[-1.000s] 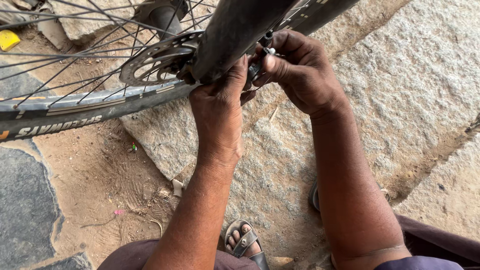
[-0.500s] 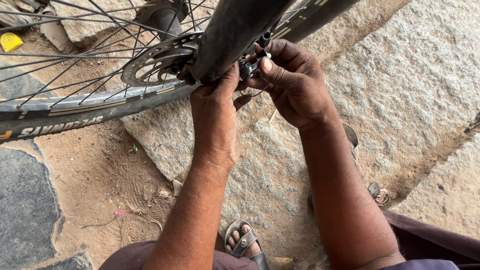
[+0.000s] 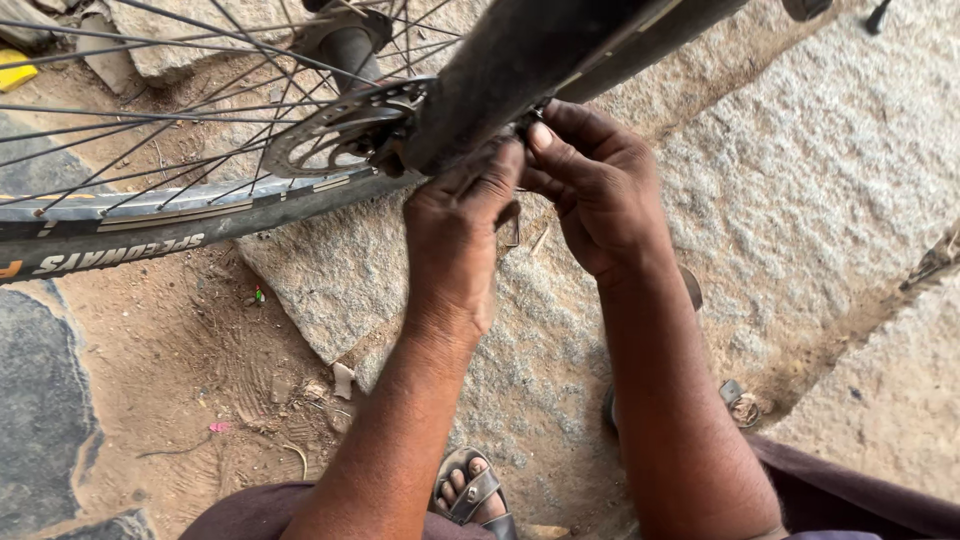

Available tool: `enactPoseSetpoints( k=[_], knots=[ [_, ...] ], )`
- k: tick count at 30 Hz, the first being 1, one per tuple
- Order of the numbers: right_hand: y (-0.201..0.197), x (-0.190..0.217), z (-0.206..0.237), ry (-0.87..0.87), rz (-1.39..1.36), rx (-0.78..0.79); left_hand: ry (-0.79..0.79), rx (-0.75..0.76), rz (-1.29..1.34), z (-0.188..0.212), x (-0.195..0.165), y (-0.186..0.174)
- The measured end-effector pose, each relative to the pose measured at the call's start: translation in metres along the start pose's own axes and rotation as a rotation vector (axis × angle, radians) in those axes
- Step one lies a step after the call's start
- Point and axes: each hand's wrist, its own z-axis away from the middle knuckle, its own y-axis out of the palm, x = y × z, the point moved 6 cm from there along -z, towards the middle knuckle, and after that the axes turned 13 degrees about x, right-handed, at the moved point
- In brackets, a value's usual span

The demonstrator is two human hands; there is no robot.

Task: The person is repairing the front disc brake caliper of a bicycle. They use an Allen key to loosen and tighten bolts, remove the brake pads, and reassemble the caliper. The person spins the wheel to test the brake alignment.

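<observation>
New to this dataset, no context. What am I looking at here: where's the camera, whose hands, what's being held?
There is no robot here: a person works with two bare hands, and the one camera sits on their head, looking down along their forearms.

The left hand grips the underside of a dark frame tube of a bicycle. The right hand pinches something small where that tube meets the wheel; the fingers hide it, so I cannot tell what it is.

To the left is the bicycle wheel, with its black tyre, thin spokes and a perforated metal brake disc at the hub.

Below is rough grey stone paving with reddish dirt in between. A sandalled foot shows at the bottom edge, and a small yellow object lies at the top left.
</observation>
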Motion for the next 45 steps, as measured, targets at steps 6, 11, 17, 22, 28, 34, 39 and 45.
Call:
enactPoseSetpoints(
  k=[6,11,17,22,28,34,39,45],
  knots=[
    [0.007,0.012,-0.005,0.074,-0.043,0.103,0.042,0.059,-0.047,0.001,-0.015,0.007],
    [0.001,0.01,-0.007,0.088,-0.069,0.18,-0.004,0.014,-0.217,0.003,-0.018,0.008],
    [-0.014,-0.003,-0.003,0.084,-0.142,0.224,0.028,0.042,-0.072,-0.003,-0.008,-0.002],
    [-0.028,-0.013,-0.006,0.107,-0.197,0.236,0.008,0.023,0.016,-0.011,-0.001,-0.005],
    [-0.027,-0.012,-0.006,0.08,-0.309,0.302,0.04,0.039,-0.013,-0.009,-0.01,0.007],
    [-0.029,-0.008,-0.006,0.075,-0.21,0.236,0.079,0.066,0.038,-0.005,-0.011,0.011],
    [-0.025,-0.008,-0.007,0.071,-0.209,0.248,0.032,0.045,0.036,-0.001,-0.001,0.008],
    [-0.021,-0.003,-0.008,0.052,-0.117,0.266,0.04,-0.002,-0.027,0.002,0.004,0.008]
  ],
)
